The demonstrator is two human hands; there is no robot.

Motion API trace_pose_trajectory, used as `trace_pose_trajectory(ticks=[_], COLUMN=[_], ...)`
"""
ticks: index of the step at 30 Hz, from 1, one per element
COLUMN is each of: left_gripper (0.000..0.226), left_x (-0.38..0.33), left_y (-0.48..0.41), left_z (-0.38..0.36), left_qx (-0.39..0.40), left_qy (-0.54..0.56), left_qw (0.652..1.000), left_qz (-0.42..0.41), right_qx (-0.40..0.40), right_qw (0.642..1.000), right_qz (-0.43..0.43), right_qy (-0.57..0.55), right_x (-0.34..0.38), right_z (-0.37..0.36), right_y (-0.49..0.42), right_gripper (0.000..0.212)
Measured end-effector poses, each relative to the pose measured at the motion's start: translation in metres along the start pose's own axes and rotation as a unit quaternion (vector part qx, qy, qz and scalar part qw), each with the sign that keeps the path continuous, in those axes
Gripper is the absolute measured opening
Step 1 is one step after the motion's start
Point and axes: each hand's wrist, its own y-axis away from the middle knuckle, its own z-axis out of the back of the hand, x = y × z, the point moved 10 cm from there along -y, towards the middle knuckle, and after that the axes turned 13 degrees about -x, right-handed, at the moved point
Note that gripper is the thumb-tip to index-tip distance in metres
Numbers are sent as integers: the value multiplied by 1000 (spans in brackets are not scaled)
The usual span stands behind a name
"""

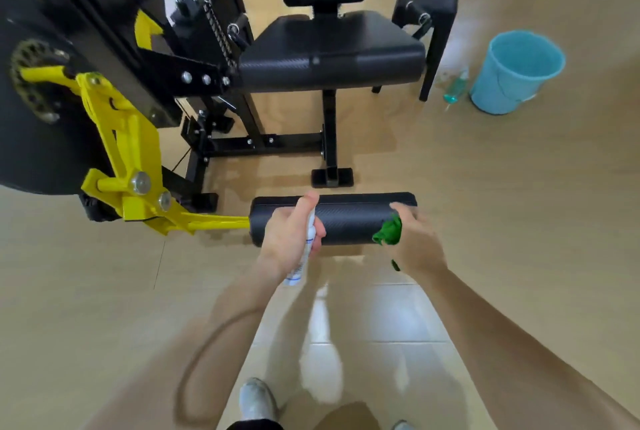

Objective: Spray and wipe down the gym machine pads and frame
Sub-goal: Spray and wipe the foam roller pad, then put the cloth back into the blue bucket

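Below, left hand [291, 239] gripping spray bottle [304, 253], right hand [417, 242] clutching green cloth [389, 230] on roller pad [349, 218]

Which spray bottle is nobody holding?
The greenish bottle, on the floor beside the blue bucket. The other one, the white bottle, is gripped in the left hand over the black roller pad.

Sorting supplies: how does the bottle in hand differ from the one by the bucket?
The spray bottle is white, the floor bottle green. The spray bottle is gripped by the left hand near the roller pad; the floor bottle rests beside the blue bucket. Both are slim.
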Motion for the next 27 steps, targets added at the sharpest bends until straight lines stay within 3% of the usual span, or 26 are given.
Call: trace_pose_trajectory(ticks=[2,7,15,20,27], left_gripper=[67,68,66,66,62], left_x=[-34,-122,-262,-328,-420], left_y=[34,118,201,198,144], left_z=[-19,-76,-194,-282,-419], left_qx=[15,52,113,168,232], left_qy=[-1,-4,-17,-37,-37], left_qw=[1000,999,991,981,966], left_qz=[-1,-6,-72,-90,-111], right_qx=[-5,39,-52,-108,-151], right_qw=[999,981,965,949,937], right_qz=[-35,-140,-177,-209,-234], right_qy=[-36,-125,-189,-208,-212], right_x=[-8,-47,-112,-160,-221], right_z=[55,197,402,480,534], right_y=[2,-2,-41,-89,-215], right_gripper=[71,36,34,32,31])
